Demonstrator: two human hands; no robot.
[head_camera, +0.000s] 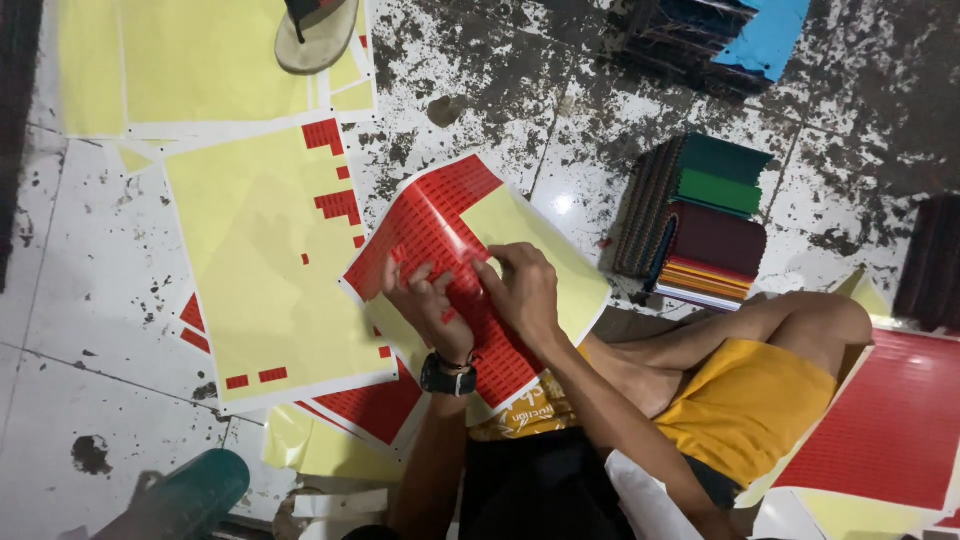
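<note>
- While the person sits on the floor (90, 300) with legs folded, both hands meet over a sticker sheet (440, 240) of small red labels on yellow backing, which rests on the lap and tilts up away from the body.
- Left hand (428, 300): lies flat on the red part of the sheet, fingers spread and pressing the surface; a dark wristwatch (448, 375) sits on its wrist.
- Right hand (522, 290): touches the left hand, fingers curled, the tips pinching at the red surface; whether a label is caught between them cannot be told.
- Sheet condition: red labels cover the half under the hands; the far right half shows bare yellow backing.
- Left of the hands: a large yellow backing sheet (260, 270) lies flat on the floor, with a few red labels along its near and right edges.
- Beyond that sheet, far from the hands: a sandal (318, 35) rests on more yellow sheets.
- Right of the hands and beyond: a stack of notebooks (705, 215) in green, maroon and striped colours stands on the floor.
- Far right, past the knee: a full red sticker sheet (890, 420) lies flat.
- Near left, below the hands: a teal roll (195, 490) lies on the floor.
</note>
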